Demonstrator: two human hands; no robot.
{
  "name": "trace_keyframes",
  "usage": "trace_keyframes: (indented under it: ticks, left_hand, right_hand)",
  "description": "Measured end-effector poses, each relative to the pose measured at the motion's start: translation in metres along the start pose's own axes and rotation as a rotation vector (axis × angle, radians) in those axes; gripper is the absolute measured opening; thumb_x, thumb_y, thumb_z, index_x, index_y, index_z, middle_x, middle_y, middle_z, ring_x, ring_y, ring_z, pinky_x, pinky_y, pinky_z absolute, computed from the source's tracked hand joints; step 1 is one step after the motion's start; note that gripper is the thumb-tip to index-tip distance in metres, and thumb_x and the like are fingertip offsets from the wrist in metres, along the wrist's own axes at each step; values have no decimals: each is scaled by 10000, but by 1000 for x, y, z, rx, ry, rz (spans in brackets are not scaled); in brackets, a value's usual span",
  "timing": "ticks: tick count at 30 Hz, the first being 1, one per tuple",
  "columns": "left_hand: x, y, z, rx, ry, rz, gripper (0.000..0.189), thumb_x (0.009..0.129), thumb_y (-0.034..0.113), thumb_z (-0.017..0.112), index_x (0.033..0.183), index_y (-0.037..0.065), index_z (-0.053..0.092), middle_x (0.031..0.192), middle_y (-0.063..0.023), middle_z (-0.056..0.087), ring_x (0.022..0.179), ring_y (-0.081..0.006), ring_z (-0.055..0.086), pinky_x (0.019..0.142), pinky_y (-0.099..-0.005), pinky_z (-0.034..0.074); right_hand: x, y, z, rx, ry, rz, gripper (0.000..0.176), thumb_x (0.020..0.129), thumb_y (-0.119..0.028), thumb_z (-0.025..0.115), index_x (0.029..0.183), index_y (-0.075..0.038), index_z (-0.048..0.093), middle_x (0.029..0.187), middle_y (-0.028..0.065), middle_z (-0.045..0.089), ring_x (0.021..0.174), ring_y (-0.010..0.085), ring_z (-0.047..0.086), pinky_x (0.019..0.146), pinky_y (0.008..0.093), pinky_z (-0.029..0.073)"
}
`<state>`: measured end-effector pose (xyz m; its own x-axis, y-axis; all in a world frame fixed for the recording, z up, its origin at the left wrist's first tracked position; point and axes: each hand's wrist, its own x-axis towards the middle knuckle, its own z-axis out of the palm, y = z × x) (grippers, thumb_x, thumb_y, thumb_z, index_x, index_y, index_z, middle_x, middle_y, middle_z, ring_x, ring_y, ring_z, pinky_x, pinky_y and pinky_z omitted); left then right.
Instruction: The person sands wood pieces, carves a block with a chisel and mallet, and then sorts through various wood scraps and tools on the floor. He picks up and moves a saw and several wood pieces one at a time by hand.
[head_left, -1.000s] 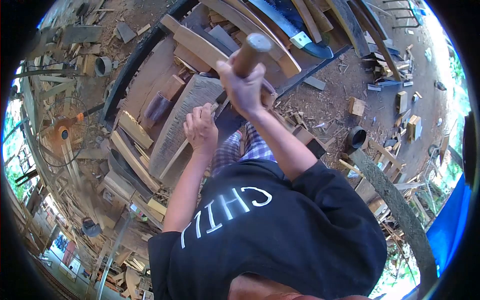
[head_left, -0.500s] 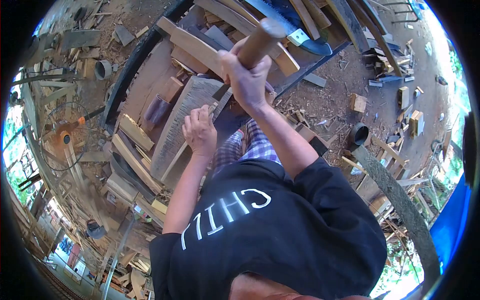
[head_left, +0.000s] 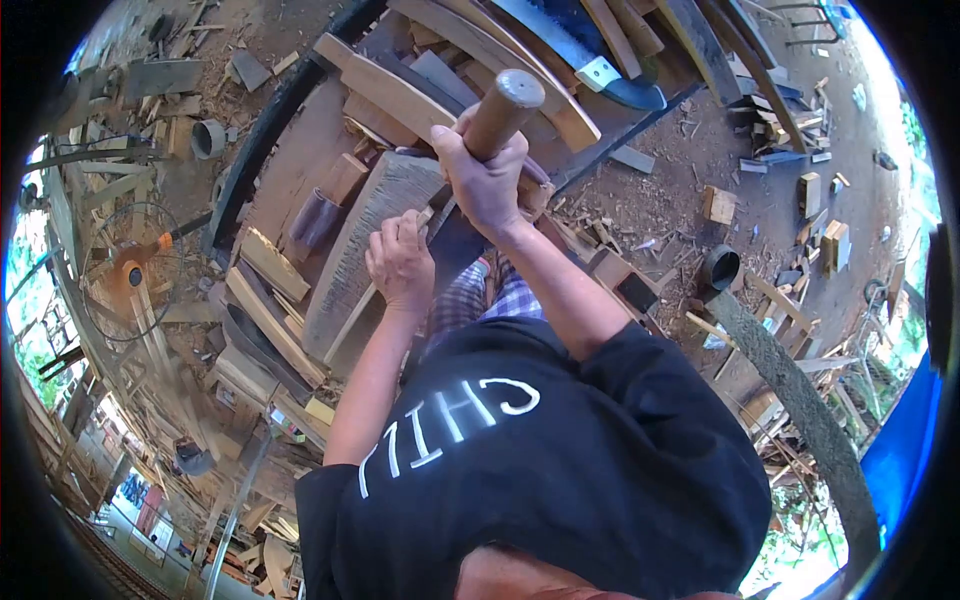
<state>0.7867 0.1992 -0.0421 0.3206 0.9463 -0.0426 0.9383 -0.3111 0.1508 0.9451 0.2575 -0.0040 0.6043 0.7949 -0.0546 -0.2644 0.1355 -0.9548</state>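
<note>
My right hand [head_left: 484, 183] is wrapped round a thick wooden handle [head_left: 505, 110], whose round end points up toward the camera. Whatever lies below that fist is mostly hidden. Lower and to the left, my left hand [head_left: 402, 262] has its fingers bent around a thin wooden piece [head_left: 426, 217] beside a wide board. The board [head_left: 352, 235], pale grey with rough marks across its face, slants below both hands. Next to its upper left side lie a dark curved piece [head_left: 314, 222] and a small wood block [head_left: 343, 178].
A handsaw [head_left: 598, 72] with a white and blue handle rests at the bench's top. Long planks [head_left: 400, 95] lie beside it. An orange and black fan-like tool [head_left: 133, 274] is at the left. Wood blocks [head_left: 718, 205] and a short pipe [head_left: 719, 268] lie on the right-hand ground.
My right hand has come down and slightly left with the handle, closer to the board. My left hand has stayed almost where it was.
</note>
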Motion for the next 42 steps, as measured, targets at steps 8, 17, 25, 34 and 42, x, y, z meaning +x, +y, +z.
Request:
trace_keyframes:
  ticks: [8,17,25,34,42]
  left_hand:
    - [-1,-1,0,-10,2,-1,288,840,171,641,1121,178,577,1002,-18,567,925,-247,557,775,-412,451]
    - [-4,-2,3,-11,7,-12,278,854,182,632,1126,177,576,1004,-21,567,923,-250,558,780,-421,453]
    - [-3,4,-1,0,11,-28,294,856,212,644,1132,151,567,989,-59,589,906,-282,574,787,-424,456]
    - [-2,2,1,-12,0,-34,306,851,218,648,1133,143,559,997,-66,577,939,-289,566,808,-433,452]
    - [-1,-2,4,-18,49,-3,285,856,230,650,1121,172,565,982,-27,567,905,-263,568,755,-425,464]
  right_hand:
    - [-5,5,5,-70,5,-207,151,817,-41,667,738,-47,539,583,-24,517,454,64,489,437,214,401]
    - [-3,-6,4,80,14,-29,161,818,-33,672,748,-41,527,587,-16,535,473,47,508,414,203,394]
    - [9,-37,4,159,14,8,162,799,-39,675,720,-50,534,585,-13,530,467,61,493,441,211,401]
    - [6,-23,5,76,-6,40,184,798,-53,685,691,-47,535,607,-19,551,526,48,513,474,214,408]
    - [6,-11,10,27,-8,-21,180,797,-61,689,717,-52,528,618,-33,532,547,37,486,481,225,394]
